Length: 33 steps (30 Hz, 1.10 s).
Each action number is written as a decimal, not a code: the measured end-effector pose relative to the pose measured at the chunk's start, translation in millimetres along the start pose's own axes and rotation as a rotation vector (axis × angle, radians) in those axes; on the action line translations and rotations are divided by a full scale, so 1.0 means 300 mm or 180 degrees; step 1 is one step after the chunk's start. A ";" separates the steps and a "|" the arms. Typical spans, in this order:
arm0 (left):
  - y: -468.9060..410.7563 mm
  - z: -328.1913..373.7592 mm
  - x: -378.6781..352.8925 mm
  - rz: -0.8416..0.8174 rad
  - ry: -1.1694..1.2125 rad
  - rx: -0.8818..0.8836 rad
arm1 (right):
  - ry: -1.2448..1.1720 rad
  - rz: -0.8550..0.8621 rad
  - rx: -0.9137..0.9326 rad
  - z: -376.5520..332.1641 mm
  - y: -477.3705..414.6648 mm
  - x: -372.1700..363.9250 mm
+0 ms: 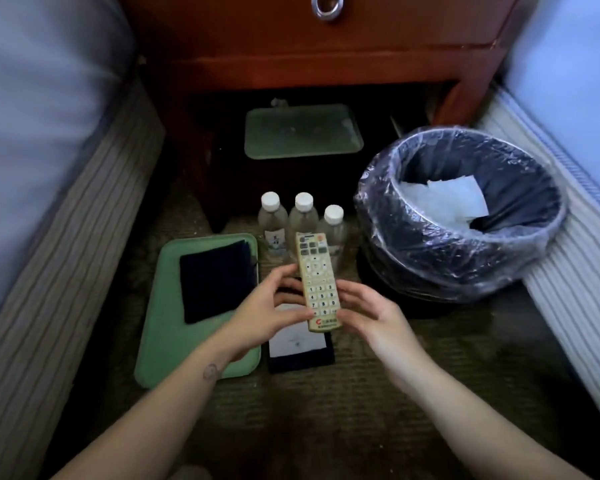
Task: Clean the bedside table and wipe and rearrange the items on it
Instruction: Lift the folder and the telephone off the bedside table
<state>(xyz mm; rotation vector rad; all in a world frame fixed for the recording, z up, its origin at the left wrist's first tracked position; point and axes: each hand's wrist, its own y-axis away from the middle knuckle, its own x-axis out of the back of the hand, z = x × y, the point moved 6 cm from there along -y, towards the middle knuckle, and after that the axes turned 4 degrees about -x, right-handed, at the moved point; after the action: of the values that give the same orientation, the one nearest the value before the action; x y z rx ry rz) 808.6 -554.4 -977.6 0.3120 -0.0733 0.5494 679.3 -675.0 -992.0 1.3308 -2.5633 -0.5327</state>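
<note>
Starting at the far left, a bed [42, 133] with pale blue bedding and a striped base runs along the edge of the scene. Just right of it, a green tray [160, 341] lies flat on the dark carpet [326, 410], with a folded dark cloth [215, 282] resting on its far half.

The left hand [260, 317] reaches in over the tray's right edge and grips the remote [317, 282]. Its thumb is curled onto the lower front and its fingers are wrapped behind the left side. The cream remote is held above the floor in the middle of the scene, buttons facing up and its top end pointing far. Beneath it a white notepad [295, 337] sits in a dark holder on the carpet, just beside the tray.

Three water bottles [303, 216] with white caps stand upright in a close row just beyond the remote. Farther still, a second green tray [302, 133] lies in the shadow under the red-brown bedside table [291, 46], whose drawer carries a metal ring pull [327, 6].

The right hand [371, 317] meets the remote's lower right edge, fingers loosely curved and thumb at the corner in a light pinch.

Right of the hands, a dark waste bin [430, 258] lined with clear plastic holds white tissue [444, 199]. It stands against a second bed [568, 81] at the far right.
</note>
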 end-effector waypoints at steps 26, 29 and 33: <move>-0.182 -0.352 -0.282 -0.0669 -0.1144 0.0433 | 0.0284 0.0356 -0.1185 0.349 -0.096 0.102; -0.189 -0.362 -0.280 -0.0704 -0.1236 0.0468 | 0.0525 0.0193 -0.1226 0.331 -0.088 0.087; -0.191 -0.350 -0.271 -0.0818 -0.1275 0.0391 | 0.1112 0.0243 -0.1118 0.300 -0.101 0.084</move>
<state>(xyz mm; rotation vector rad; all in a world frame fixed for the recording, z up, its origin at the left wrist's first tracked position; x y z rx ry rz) 767.7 -608.9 -1105.3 0.5404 -0.3825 0.2306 656.9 -691.9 -1086.2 1.0892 -2.1117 -0.6367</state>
